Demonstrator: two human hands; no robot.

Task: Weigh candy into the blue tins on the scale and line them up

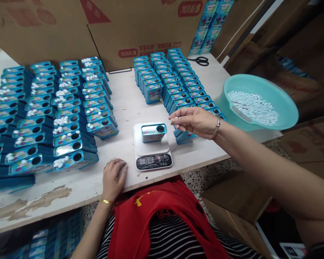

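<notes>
A small blue tin [153, 132] with a round hole in its top lies on a white digital scale [152, 151] at the table's front. My right hand [194, 121] hovers just right of the tin, fingers pinched on small white candies. My left hand [113, 178] rests loosely curled on the table edge, left of the scale, holding nothing. A teal basin [261, 101] of white candies sits at the right edge.
Rows of blue tins [56, 111] with candies on top cover the table's left side. More tins [175, 84] stand in rows at the back middle. Scissors [199, 61] lie behind them. Cardboard boxes [129, 28] wall the back; a carton [232, 196] stands on the floor.
</notes>
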